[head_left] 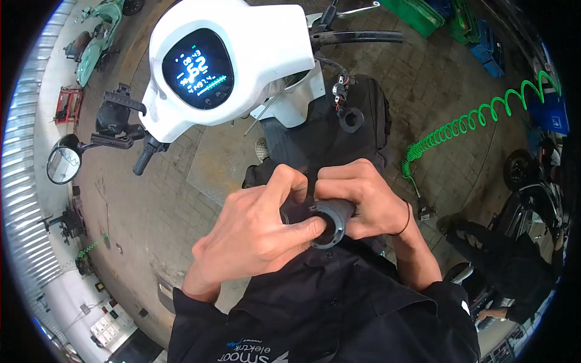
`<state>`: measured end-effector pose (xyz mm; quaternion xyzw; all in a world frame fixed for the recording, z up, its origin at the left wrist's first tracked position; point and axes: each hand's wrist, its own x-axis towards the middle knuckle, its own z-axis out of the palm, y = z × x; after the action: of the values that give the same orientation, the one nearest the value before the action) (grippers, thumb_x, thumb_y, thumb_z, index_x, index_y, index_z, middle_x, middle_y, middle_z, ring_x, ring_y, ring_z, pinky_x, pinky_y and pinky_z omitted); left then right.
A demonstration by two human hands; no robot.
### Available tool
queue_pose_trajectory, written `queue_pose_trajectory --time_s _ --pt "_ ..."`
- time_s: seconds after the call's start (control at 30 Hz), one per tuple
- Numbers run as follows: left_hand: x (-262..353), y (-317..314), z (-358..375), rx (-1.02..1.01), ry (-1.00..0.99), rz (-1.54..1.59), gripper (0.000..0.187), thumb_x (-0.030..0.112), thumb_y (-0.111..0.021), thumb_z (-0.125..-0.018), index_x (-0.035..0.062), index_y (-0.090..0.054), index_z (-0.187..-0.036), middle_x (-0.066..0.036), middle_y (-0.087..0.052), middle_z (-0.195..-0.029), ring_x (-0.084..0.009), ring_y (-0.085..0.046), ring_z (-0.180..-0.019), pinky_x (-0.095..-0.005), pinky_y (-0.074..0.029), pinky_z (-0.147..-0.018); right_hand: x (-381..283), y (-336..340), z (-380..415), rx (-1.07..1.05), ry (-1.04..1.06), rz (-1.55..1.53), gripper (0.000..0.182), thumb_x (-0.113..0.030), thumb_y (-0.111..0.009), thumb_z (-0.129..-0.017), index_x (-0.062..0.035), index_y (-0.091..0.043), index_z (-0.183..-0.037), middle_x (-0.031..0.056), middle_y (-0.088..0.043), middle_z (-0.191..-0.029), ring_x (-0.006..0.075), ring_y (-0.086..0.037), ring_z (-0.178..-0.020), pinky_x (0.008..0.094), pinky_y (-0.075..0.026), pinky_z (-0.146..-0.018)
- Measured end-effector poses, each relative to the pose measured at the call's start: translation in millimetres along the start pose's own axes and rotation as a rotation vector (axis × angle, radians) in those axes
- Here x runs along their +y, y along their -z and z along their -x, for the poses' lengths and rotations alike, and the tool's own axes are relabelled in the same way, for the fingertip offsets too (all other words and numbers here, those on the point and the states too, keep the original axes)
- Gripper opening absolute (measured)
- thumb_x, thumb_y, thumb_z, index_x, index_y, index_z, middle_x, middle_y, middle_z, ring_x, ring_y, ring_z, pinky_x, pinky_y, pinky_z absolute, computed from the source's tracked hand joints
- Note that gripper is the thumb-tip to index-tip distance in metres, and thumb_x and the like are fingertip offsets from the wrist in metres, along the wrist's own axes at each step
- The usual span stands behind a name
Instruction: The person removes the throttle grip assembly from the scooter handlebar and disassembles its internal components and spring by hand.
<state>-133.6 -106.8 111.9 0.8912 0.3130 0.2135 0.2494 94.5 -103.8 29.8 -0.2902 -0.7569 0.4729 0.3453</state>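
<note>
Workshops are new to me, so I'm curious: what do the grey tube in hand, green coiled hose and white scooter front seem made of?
Grey tube: probably rubber or plastic, from its dull, matt surface; I can't tell which.
Green coiled hose: likely flexible plastic, by its bright colour and springlike coils.
White scooter front: probably painted or moulded plastic, given its smooth, rounded shape.
</note>
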Motion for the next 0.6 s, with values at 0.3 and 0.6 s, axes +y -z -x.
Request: queue_pose_trajectory --time_s 0.3,0.6 --pt "6.6 -7.3 5.8 0.052 0.074 -0.012 0.039 0.029 -0.1 -0.059 0.0175 -0.083 -0.093 -0.008 -0.051 -0.101 -0.0196 -0.057 -0.076 -0.0305 -0.043 -0.056 9.7 -11.3 -1.1 0.181 0.071 -0.008 0.027 -0.008 -0.073 -0.059 -0.0051 -0.065 -0.085 0.0092 -0.051 -0.073 0.0342 -0.057 -0.065 0.043 -0.041 -0.055" --pt "18.5 -29.5 22.0 0.415 0.027 -0.005 0.046 -0.004 -0.091 -0.058 0.02 -0.086 -0.097 -0.004 -0.034 -0.1 -0.0141 -0.048 -0.064 -0.0268 -0.034 -0.052 10.9 -17.6 -7.2 0.381 0.199 0.024 0.024 -0.009 -0.085 -0.065 -0.0055 -0.071 -0.084 0.0048 -0.061 -0.079 0.0244 -0.064 -0.067 0.0347 -0.046 -0.056"
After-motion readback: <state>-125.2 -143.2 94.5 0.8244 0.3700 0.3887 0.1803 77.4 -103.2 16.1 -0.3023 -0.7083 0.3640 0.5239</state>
